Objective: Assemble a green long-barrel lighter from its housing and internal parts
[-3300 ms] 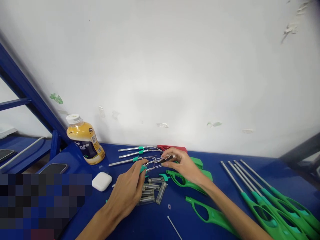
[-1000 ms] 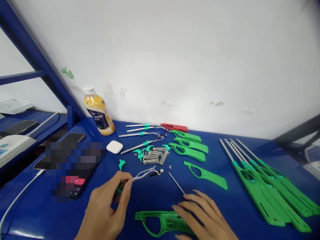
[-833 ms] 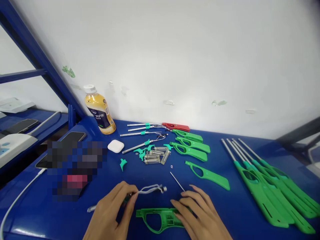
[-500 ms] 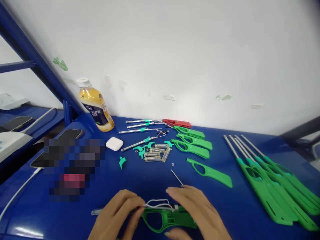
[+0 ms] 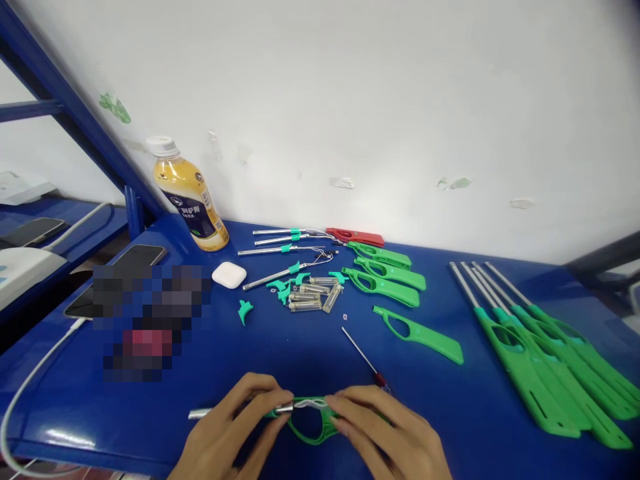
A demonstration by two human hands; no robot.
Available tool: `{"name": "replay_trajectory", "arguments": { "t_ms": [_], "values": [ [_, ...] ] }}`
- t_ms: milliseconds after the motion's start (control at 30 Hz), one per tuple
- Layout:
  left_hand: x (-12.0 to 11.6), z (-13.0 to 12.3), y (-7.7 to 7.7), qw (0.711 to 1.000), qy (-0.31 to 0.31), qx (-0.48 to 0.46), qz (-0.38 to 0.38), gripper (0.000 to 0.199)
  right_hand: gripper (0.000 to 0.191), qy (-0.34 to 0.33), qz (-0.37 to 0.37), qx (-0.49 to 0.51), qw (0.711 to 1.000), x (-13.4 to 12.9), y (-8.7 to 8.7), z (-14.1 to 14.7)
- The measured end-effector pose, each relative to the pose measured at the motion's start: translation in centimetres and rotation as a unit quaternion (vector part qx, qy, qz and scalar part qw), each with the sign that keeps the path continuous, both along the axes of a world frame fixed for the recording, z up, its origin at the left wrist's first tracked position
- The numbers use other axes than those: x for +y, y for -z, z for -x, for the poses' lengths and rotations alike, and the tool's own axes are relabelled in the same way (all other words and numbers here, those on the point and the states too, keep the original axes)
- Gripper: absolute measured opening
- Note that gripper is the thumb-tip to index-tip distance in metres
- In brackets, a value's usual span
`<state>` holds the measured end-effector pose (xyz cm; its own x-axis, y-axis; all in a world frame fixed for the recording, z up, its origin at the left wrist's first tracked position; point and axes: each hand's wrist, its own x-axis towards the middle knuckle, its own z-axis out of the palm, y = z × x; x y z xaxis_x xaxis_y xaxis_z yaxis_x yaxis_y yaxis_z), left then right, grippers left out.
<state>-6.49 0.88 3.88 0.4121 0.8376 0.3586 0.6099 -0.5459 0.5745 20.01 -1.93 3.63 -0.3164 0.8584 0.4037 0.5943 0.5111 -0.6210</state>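
Observation:
My left hand (image 5: 227,437) pinches a metal tube with white wires (image 5: 295,407) at the near edge of the blue table (image 5: 280,360). The tube's silver end sticks out to the left of my fingers. My right hand (image 5: 387,437) presses on a green lighter handle shell (image 5: 310,423), which lies under the wires between both hands. Fingertips of both hands meet over the shell's top edge.
Loose parts lie mid-table: metal tubes (image 5: 280,250), clear cylinders (image 5: 310,297), green shells (image 5: 385,280), one red shell (image 5: 355,237), a thin rod (image 5: 363,353). Assembled green lighters (image 5: 540,347) lie right. A yellow bottle (image 5: 187,197), white case (image 5: 229,275) and phone (image 5: 123,263) stand left.
Both hands left the parts pile and came to the near edge. The left hand brought the wired tube down onto the green shell, which the right hand now holds.

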Motion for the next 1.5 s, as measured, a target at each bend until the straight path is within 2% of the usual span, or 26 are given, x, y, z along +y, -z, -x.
{"name": "replay_trajectory", "arguments": {
  "t_ms": [267, 400, 600, 867, 1233, 1500],
  "values": [
    [-0.2, 1.2, 0.1, 0.999, 0.001, -0.013, -0.035, 0.025, 0.036, -0.042, -0.012, -0.037, 0.998, -0.6, 0.5, 0.3],
    [-0.5, 1.5, 1.2, 0.999, 0.0, -0.007, -0.045, 0.025, 0.042, -0.043, -0.022, -0.063, 0.997, -0.6, 0.7, 0.3],
    [-0.7, 1.5, 2.6, 0.998, -0.032, 0.014, -0.058, 0.029, 0.037, -0.036, -0.038, -0.088, 0.995, -0.3, 0.9, 0.7],
    [-1.1, 1.4, 1.8, 0.998, -0.026, 0.05, -0.039, 0.033, 0.042, -0.028, -0.026, -0.111, 0.993, -0.8, 1.5, 0.6],
    [-2.4, 1.4, 2.6, 0.996, -0.02, 0.07, -0.042, 0.046, 0.038, -0.007, -0.046, -0.126, 0.991, -0.9, 1.6, 0.9],
    [-3.0, 0.7, 2.4, 0.995, -0.044, 0.081, -0.04, 0.045, 0.037, -0.013, -0.041, -0.13, 0.991, -0.7, 1.5, 0.8]
  ]
}}
